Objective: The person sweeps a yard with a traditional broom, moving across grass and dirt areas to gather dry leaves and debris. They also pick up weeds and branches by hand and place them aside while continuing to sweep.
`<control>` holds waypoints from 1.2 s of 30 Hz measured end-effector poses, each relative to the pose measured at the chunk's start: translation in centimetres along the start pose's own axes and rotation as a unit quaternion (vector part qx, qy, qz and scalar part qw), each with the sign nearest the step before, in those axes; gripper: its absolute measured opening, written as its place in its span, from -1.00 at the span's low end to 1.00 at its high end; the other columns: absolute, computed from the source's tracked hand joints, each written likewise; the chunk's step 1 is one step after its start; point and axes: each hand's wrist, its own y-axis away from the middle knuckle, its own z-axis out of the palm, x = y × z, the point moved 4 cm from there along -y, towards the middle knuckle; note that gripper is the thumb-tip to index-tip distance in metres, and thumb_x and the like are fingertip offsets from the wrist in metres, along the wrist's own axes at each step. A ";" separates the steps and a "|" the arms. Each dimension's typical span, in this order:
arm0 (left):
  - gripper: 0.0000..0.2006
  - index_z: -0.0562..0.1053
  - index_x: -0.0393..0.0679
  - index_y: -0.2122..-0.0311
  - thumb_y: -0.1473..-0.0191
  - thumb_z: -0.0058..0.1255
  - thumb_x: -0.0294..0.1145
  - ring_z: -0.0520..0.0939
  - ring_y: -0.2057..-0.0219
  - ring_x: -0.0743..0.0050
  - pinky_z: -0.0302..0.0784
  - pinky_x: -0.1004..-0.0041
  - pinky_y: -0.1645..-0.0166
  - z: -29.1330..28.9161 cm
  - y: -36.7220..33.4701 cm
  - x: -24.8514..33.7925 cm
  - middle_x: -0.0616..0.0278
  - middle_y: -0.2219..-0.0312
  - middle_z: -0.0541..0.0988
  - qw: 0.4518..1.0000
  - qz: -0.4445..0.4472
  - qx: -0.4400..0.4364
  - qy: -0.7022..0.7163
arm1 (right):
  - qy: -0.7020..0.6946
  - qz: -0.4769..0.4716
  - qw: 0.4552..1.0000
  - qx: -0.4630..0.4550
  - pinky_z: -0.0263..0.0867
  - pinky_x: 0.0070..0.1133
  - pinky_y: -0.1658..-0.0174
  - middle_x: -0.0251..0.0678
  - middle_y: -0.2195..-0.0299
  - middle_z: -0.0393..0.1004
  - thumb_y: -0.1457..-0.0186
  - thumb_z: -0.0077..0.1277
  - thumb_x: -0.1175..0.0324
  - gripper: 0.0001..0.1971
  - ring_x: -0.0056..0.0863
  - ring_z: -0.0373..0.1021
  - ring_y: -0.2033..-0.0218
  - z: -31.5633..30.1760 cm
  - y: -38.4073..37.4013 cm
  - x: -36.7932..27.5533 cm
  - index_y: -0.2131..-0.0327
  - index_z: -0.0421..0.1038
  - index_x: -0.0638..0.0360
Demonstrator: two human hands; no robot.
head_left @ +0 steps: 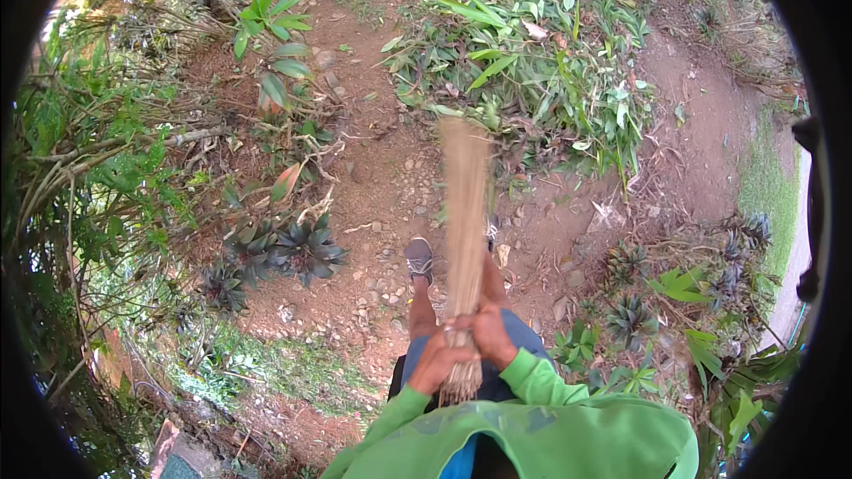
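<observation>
A stick broom (pixel 466 213), a long bundle of thin tan twigs, points away from me over the ground; its far end is smeared by motion. My left hand (pixel 438 359) wraps round the bundle near its close end. Just beyond it, my right hand (pixel 490 334) grips the same bundle from the right side. The cut butt of the twigs sticks out below my hands, in front of my lap. Past the broom's far tips lies a large heap of cut green leaves and stems (pixel 541 62); whether the tips touch it I cannot tell.
My shoe (pixel 419 257) stands on brown, stony soil (pixel 382 186). Dark rosette plants (pixel 306 248) and tangled branches (pixel 115 151) line the left side. More spiky plants (pixel 632 319) grow at the right, with a grass strip (pixel 768 186) beyond.
</observation>
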 end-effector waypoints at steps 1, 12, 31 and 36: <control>-0.33 0.31 -0.21 -0.06 0.33 0.09 -0.56 0.53 0.16 0.37 0.46 0.46 0.07 -0.4 0.9 -0.5 0.21 0.21 0.49 0.998 -0.022 0.057 0.026 | 0.057 0.006 0.998 -0.030 0.27 -0.43 -0.04 -0.08 0.18 0.48 0.28 0.21 0.39 -0.47 -0.20 0.41 0.13 1.0 -0.5 0.0 0.13 0.40 0.41; -0.65 0.46 -0.25 0.23 0.26 0.02 -0.47 0.57 0.43 0.37 0.51 0.43 0.33 -5.8 -15.3 -0.5 0.18 0.51 0.56 0.984 -0.017 0.028 -0.178 | 0.344 -0.167 0.923 0.039 0.22 -0.39 -0.01 -0.04 0.28 0.53 0.00 0.03 0.23 -0.77 -0.15 0.42 0.18 -3.1 -15.1 0.1 0.33 0.60 0.10; -0.14 0.15 -0.20 -0.20 0.10 0.12 0.15 0.53 0.05 -0.03 0.41 0.28 -0.01 2.7 1.2 18.1 -0.17 0.11 0.48 0.928 0.055 -0.005 -0.369 | -0.284 0.167 0.933 -0.147 0.36 -0.31 0.02 -0.04 0.21 0.47 0.14 -0.01 0.50 -0.65 -0.19 0.44 0.19 6.4 2.8 -18.2 0.19 0.35 0.41; -0.24 0.22 -0.27 -0.15 0.06 0.17 0.00 0.54 0.04 0.12 0.42 0.32 -0.02 1.1 -1.1 27.4 -0.16 0.09 0.48 0.929 0.143 0.061 -0.334 | -0.344 0.092 0.921 -0.156 0.44 -0.31 0.19 -0.05 0.35 0.46 0.14 -0.08 0.49 -0.67 -0.18 0.45 0.33 11.1 -4.1 -24.3 0.22 0.33 0.43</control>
